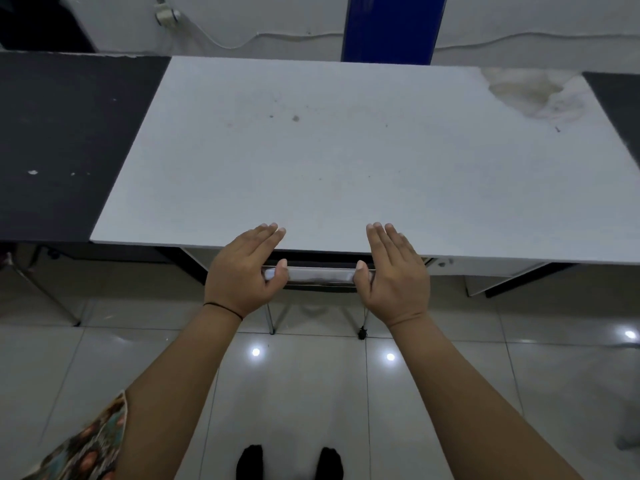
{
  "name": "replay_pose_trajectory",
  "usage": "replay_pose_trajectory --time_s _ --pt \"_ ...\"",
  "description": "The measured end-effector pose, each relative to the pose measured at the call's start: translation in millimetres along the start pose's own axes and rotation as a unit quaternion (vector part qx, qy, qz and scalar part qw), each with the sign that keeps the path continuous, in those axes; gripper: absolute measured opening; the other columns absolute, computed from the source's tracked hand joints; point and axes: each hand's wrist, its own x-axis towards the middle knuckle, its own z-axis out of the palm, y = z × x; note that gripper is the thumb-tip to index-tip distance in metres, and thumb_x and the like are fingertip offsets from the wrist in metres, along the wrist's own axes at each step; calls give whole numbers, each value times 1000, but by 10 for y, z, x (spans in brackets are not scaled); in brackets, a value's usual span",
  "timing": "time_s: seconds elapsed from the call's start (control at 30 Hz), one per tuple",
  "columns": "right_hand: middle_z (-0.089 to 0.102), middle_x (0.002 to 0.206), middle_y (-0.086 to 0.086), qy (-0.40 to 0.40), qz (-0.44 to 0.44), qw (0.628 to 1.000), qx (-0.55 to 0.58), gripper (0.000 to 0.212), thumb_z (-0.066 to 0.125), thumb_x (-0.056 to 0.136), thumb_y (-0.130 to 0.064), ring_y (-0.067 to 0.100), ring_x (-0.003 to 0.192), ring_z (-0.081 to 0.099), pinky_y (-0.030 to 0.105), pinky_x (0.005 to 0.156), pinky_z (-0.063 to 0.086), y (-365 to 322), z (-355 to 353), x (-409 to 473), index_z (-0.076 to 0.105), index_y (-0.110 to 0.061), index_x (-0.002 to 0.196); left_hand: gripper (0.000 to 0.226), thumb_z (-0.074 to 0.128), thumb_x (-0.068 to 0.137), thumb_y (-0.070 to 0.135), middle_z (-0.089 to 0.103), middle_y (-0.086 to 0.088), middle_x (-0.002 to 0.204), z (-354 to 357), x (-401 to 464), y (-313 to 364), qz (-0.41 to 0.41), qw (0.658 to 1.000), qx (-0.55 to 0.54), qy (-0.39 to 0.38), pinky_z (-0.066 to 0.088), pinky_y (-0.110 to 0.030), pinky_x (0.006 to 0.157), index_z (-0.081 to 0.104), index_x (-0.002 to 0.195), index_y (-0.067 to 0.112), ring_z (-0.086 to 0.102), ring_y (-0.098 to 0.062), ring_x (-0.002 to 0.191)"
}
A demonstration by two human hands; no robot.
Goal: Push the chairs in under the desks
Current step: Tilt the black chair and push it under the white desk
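Note:
A white desk [346, 161] fills the middle of the head view. A chair sits tucked beneath its front edge; only the pale top rail of its backrest [320, 274] and two thin metal legs [270, 318] show. My left hand [244, 271] is at the rail's left end, fingers straight and reaching over the desk edge, thumb resting on the rail. My right hand [394, 275] mirrors it at the rail's right end, fingers straight, thumb against the rail. The chair's seat is hidden under the desk.
A dark desk [62, 143] adjoins on the left and another dark surface [620, 105] on the right. Peeled laminate [530, 91] marks the white desk's far right corner. A wall with a cable [242, 43] runs behind. Glossy tiled floor [311, 393] lies underfoot.

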Motion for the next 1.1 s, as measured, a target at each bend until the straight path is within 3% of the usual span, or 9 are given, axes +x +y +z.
replay_pose_trajectory --time_s 0.33,0.57,0.77,0.93,1.1 --pt "71 107 14 8 -1 1000 -8 47 42 87 -32 30 102 67 37 94 47 26 19 -21 70 -2 109 41 46 83 30 69 -10 107 -9 -5 9 0 1000 22 -10 50 -30 84 70 104 5 66 -23 97" --pt "66 74 8 -22 18 1000 -3 42 42 85 -33 28 71 64 32 69 49 0 -48 1 71 -3 93 40 44 84 32 72 -8 89 -19 -6 -11 11 999 27 -26 50 -28 73 72 92 4 68 -24 81" --pt "63 67 7 -40 42 998 -4 41 42 84 -33 28 62 60 31 63 49 -17 -63 0 70 -4 89 42 43 85 35 71 -7 86 -35 8 -22 4 998 24 -62 49 -27 70 71 88 4 67 -24 79" --pt "62 64 8 -100 64 993 -1 42 41 84 -34 28 57 57 29 59 45 -76 -154 12 69 -4 89 40 43 85 36 70 -5 83 -100 -1 3 -10 997 6 -81 46 -25 67 70 86 6 65 -22 77" --pt "66 72 9 -163 93 982 24 51 33 85 -39 28 65 60 28 61 39 -144 -272 25 69 -6 100 44 38 87 40 69 -2 91 -171 5 29 -21 991 -20 -134 45 -25 73 68 93 9 63 -20 87"
